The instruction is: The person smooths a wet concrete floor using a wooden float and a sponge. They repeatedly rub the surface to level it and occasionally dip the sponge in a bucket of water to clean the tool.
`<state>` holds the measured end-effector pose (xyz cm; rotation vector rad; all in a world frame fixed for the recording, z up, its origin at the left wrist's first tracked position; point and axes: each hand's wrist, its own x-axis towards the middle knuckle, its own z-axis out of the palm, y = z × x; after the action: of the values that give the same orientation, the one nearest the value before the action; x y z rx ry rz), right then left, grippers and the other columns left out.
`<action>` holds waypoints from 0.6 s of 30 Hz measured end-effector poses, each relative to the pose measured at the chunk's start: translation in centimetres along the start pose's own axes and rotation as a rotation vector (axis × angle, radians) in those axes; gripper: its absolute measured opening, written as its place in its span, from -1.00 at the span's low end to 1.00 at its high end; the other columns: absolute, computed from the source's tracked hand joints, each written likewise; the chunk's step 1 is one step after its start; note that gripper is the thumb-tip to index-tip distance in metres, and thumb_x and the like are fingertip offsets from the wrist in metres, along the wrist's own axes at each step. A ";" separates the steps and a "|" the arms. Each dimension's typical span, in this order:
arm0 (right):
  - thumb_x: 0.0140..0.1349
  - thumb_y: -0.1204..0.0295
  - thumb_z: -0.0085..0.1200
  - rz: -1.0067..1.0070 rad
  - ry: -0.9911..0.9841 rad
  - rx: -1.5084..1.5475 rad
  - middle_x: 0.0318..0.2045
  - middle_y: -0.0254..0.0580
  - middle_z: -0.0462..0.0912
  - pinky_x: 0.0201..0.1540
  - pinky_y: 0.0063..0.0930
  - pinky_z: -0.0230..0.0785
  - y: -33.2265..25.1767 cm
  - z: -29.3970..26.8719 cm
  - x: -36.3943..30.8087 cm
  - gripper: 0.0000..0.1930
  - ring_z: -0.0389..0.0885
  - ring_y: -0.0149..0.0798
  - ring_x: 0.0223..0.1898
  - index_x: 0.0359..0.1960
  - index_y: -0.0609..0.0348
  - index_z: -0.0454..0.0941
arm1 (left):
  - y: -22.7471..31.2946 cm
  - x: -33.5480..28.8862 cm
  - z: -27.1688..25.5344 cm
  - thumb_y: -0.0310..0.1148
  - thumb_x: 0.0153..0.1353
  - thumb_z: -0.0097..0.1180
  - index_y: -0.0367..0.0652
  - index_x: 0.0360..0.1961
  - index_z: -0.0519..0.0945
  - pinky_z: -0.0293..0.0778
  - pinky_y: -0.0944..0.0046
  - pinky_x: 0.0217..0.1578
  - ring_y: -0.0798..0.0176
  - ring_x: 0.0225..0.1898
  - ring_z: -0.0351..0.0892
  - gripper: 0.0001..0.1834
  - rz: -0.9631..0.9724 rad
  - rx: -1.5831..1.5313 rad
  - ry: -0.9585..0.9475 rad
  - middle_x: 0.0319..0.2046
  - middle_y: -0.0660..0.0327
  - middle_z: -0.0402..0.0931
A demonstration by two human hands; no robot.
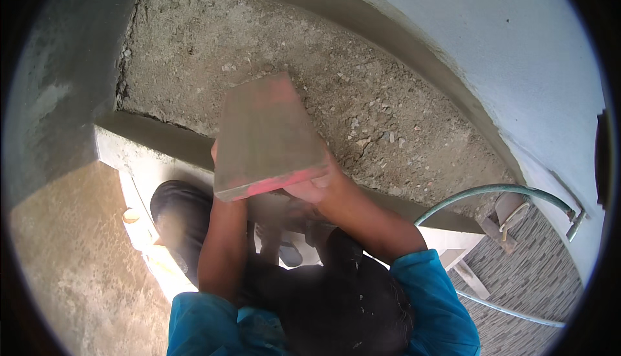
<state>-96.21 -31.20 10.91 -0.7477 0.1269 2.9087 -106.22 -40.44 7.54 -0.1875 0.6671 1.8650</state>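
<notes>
Raised in front of me is a rectangular block (265, 133), grey and dusty on its broad face, with red-pink patches along the near edge and at the far corner. My right hand (317, 184) wraps its near right corner, fingers curled underneath. At the left side my left hand (215, 151) grips it too, though most of that hand is hidden behind the block. The block's underside does not show. Below and beyond it lies a rough bed of broken concrete and dirt (388, 126).
A smooth cement ledge (155, 137) borders the bed on the near side. A curved pale wall (498, 39) rises at the right. A green hose (482, 189) arches over the right end, near a hammer-like tool (501, 236) on patterned flooring (546, 252). My dark-trousered knee (174, 217) is at the left.
</notes>
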 end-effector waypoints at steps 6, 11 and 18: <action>0.40 0.14 0.03 0.039 -0.158 0.269 0.22 -0.17 0.52 0.21 -0.15 0.48 -2.0 -2.4 -2.0 -0.49 0.55 -0.13 0.18 0.31 0.07 0.37 | -3.6 -0.1 -1.9 -0.12 0.39 -0.04 -0.26 0.15 0.53 0.44 0.00 0.20 0.07 0.11 0.55 -0.52 -0.025 -0.303 -0.015 0.06 0.06 0.59; 0.42 0.18 0.02 0.094 -0.163 0.160 0.18 -0.13 0.54 0.11 -0.21 0.56 -3.6 -3.3 -3.1 -0.53 0.59 -0.16 0.13 0.29 0.07 0.38 | -2.4 0.1 3.0 -0.19 0.40 -0.02 -0.24 0.19 0.51 0.44 0.09 0.18 0.16 0.12 0.54 -0.55 -0.034 -0.143 0.224 0.08 0.08 0.57; 0.45 0.39 0.05 -0.438 0.481 -0.946 -0.17 -0.14 0.57 -0.24 -0.40 0.52 -10.7 1.8 -12.4 -0.86 0.61 -0.27 -0.19 -0.10 0.10 0.36 | -2.8 8.0 7.4 -0.26 0.49 -0.14 -0.19 0.23 0.26 0.41 0.12 0.12 0.17 0.07 0.48 -0.62 0.475 -0.082 0.426 0.04 0.15 0.45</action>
<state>-84.65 -21.75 18.03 -1.3518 -1.2520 2.1974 -105.52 -29.39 9.21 -0.5279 0.9900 2.3371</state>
